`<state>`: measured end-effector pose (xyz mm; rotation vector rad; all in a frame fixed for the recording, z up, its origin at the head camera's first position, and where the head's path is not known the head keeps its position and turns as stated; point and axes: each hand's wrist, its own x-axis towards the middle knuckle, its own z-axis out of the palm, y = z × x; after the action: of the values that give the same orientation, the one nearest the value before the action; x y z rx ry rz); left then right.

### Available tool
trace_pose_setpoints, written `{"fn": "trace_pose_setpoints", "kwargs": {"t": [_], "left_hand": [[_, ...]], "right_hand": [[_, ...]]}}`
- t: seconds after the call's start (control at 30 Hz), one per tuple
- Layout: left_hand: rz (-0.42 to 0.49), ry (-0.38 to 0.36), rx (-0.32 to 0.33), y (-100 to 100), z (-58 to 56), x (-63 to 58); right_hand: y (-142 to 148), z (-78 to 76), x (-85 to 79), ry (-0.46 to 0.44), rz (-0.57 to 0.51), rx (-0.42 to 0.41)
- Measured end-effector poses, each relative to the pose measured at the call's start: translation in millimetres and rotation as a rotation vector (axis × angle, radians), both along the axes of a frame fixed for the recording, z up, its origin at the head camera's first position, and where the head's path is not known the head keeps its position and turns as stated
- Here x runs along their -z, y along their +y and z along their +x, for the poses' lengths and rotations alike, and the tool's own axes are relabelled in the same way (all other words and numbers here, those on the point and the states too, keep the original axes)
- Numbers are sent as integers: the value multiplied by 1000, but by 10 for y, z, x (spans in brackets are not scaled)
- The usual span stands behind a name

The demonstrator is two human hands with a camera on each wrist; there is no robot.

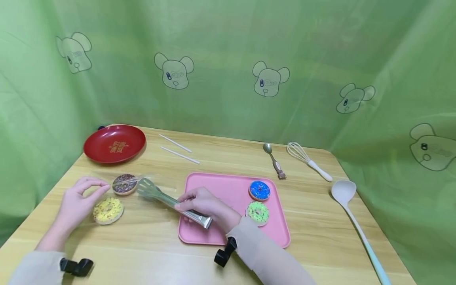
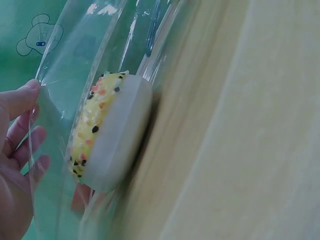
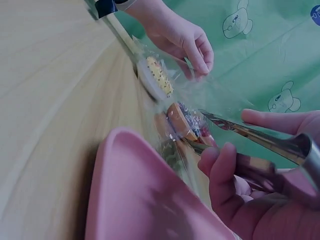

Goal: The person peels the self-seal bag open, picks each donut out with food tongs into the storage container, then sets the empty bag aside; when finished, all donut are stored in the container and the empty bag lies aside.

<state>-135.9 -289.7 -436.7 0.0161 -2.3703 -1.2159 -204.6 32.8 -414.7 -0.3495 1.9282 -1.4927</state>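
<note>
On the left side of the table, my left hand [image 1: 73, 204] pinches the edge of a clear plastic bag [image 2: 56, 120] between thumb and fingers. A yellow sprinkled toy donut [image 1: 116, 208] lies beside that hand and shows through the plastic in the left wrist view. Just beyond it sits a chocolate-brown donut [image 1: 122, 190], overlapped by the film. My right hand [image 1: 204, 204] grips metal tongs [image 1: 165, 196] above the left edge of a pink tray [image 1: 221, 180]. The slotted tong tips point left at the bag, close to the brown donut; their arms stand apart.
Blue [image 1: 254, 186] and green [image 1: 252, 211] donuts lie on the tray's right side. A red plate [image 1: 101, 144] and two white sticks [image 1: 179, 154] are at the back left. Toward the right lie a small spoon [image 1: 274, 161], a whisk [image 1: 313, 165] and a long ladle [image 1: 360, 229]. Green curtains [image 1: 221, 107] enclose the table.
</note>
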Motion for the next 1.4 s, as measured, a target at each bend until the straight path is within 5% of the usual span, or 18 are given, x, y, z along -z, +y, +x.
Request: {"fn": "trace_pose_setpoints", "kwargs": {"t": [0.5, 1.4], "left_hand": [[-8, 23, -29, 20, 5, -2], [8, -17, 9, -4, 12, 10]], "right_hand": [[-304, -61, -21, -97, 29, -12], [-394, -202, 122, -99, -9, -2]]}}
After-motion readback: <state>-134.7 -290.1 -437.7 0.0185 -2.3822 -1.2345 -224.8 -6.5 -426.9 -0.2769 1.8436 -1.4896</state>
